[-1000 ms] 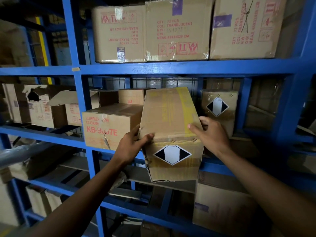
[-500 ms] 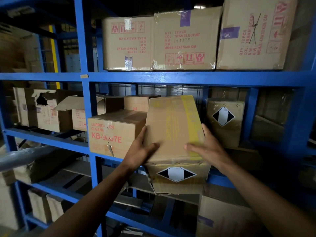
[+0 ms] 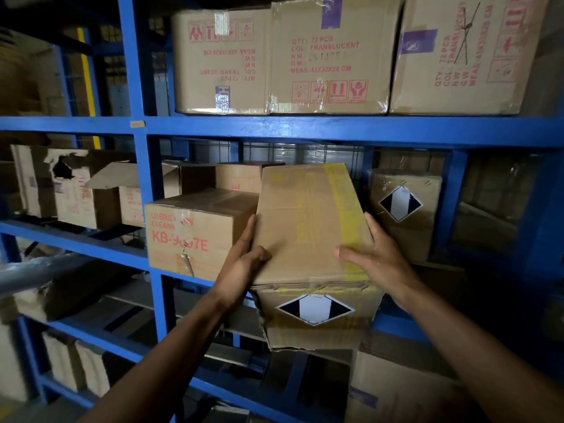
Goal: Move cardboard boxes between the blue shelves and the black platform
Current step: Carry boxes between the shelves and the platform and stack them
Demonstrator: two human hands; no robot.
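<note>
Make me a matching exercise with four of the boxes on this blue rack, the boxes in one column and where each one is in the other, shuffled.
Boxes
1. yellow-taped box
2. KB box
3. TRANSLUCENT box
4. torn box

Places
A. on the upper shelf
B. in the left bay, beyond the blue upright
C. held between the left hand and the right hand
D. on the middle shelf, just left of the held box

Pairs: 1-C, 2-D, 3-A, 4-B
</note>
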